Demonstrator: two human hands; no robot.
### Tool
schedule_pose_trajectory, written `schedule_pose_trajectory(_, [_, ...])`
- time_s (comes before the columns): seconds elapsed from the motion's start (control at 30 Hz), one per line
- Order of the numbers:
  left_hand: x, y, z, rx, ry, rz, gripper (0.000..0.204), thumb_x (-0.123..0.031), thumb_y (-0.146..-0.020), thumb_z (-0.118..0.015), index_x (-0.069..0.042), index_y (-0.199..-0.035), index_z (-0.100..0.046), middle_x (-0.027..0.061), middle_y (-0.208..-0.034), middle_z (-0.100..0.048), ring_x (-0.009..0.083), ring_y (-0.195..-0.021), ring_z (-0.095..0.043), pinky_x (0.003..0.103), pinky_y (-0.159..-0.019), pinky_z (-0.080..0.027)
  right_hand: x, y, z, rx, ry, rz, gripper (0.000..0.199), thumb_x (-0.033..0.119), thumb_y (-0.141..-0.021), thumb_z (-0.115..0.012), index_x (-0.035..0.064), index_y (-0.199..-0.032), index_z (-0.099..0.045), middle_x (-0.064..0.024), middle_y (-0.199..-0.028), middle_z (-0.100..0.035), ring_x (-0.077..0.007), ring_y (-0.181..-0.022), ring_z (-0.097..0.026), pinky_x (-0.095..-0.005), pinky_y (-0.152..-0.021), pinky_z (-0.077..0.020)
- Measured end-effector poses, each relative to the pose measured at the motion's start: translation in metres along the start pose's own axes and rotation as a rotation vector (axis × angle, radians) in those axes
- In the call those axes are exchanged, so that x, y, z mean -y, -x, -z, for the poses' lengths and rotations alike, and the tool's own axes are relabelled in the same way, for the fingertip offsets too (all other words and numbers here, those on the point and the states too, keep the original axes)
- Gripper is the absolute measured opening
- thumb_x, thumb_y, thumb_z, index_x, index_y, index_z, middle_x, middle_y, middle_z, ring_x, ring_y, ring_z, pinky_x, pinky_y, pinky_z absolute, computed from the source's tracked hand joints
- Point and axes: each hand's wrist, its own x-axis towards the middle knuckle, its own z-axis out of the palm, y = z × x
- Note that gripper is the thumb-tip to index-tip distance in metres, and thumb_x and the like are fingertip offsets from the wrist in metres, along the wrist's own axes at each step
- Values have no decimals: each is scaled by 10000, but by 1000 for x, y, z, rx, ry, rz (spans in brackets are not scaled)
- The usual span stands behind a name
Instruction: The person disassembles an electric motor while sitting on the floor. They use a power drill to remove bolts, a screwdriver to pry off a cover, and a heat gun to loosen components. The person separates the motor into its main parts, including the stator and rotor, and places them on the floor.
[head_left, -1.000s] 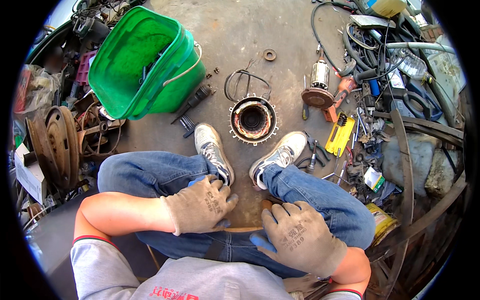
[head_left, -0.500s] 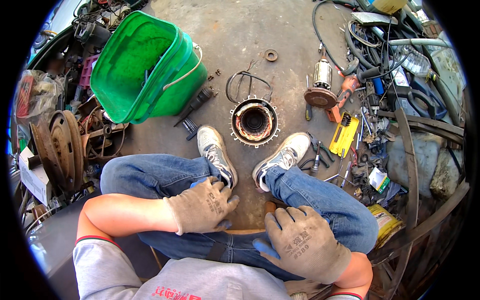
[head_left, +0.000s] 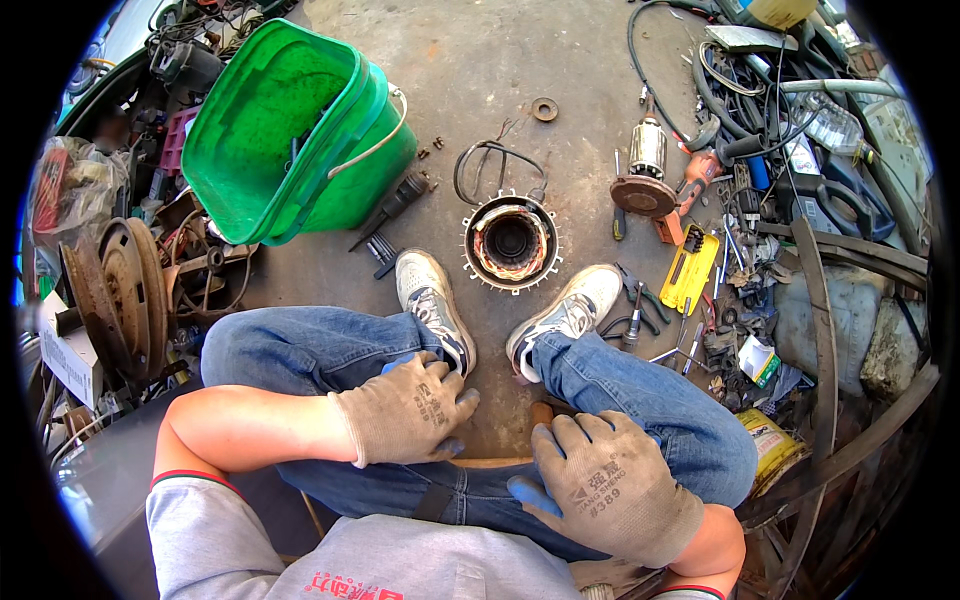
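Observation:
My left hand (head_left: 408,412), in a brown work glove with blue on its palm side, rests on my left thigh. Its fingers lie over the jeans, thumb apart, holding nothing that I can see. On my right thigh lies my right hand (head_left: 610,485) in a matching glove, fingers spread and empty. Between and just beyond my shoes stands a round motor stator (head_left: 512,245) with copper windings inside a toothed metal rim. A black cable (head_left: 482,152) runs from its far side. Neither hand touches it.
A green bucket (head_left: 390,150) leans at the left beside a black tool (head_left: 395,205). At the right are a motor rotor (head_left: 648,150), an orange power tool (head_left: 695,180), a yellow case (head_left: 690,268) and pliers (head_left: 642,300). A washer (head_left: 545,110) lies beyond the stator. Scrap crowds both sides.
Almost nothing differs. The view has shifted very slightly; both hands stay resting on my thighs, and the stator and tools keep their places.

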Motion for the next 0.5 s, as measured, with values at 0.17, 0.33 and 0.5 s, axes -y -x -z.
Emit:
schedule_pose_trajectory(0.17, [31,-1,25,145,138,214,636,-526,-883,-612,-34,-1285,-572,201,-1140,-626,369,-1071,-625,443,-925,-500,1,1,2,-45,18,36,481,426,-842,-675,-13,-1034,-641,-131,-904,-648,-231,-825,-645,-347,-777,-497])
schedule_pose_trajectory(0.33, [148,-68,79,-61,540,679,604,-520,-929,-594,21,-1193,-647,198,-1129,-696,263,-1002,-681,365,-887,-516,-1,7,5,-44,-15,15,478,418,-826,-684,-6,-1041,-634,-122,-923,-639,-233,-823,-639,-344,-766,-489])
schedule_pose_trajectory(0.5, [344,-90,-59,-194,834,655,572,-244,-798,-755,-17,-1292,-579,108,-1046,-704,312,-782,-636,460,-811,-543,0,5,3,-123,-82,50,487,367,-837,-659,-24,-1124,-615,-124,-950,-612,-256,-898,-601,-373,-822,-457])
